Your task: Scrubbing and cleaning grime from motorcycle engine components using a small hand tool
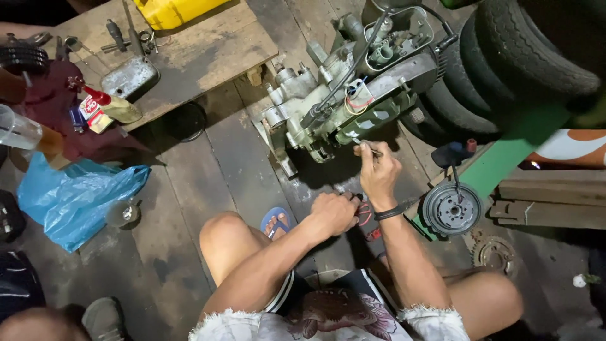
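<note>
Far left, a blue plastic bag (76, 196) lies crumpled on the plank floor (189, 252), below a low wooden bench (208, 50) strewn with small tools, a red-capped tube and a metal cover, all within arm's reach of the squatting person. A yellow jug (173, 9) stands at the bench's far edge. Centre: a bare knee, a foot in a blue sandal (276, 221). The left hand (331, 213) rests low near the floor, fist closed around red-handled pliers (364, 215), seemingly parked there while the other hand works. The right hand (379, 173) is raised just above it, fingers pinched tight on a thin metal tool (369, 149), its tip pointed into the underside of the engine (344, 95). The engine lies tilted on the floor, propped so its lower side faces the person. Right of the hands, a round flywheel (451, 209) rests against a green frame (511, 155), tyres (517, 57) stacked behind, a sprocket (494, 252) flat on the boards.
</note>
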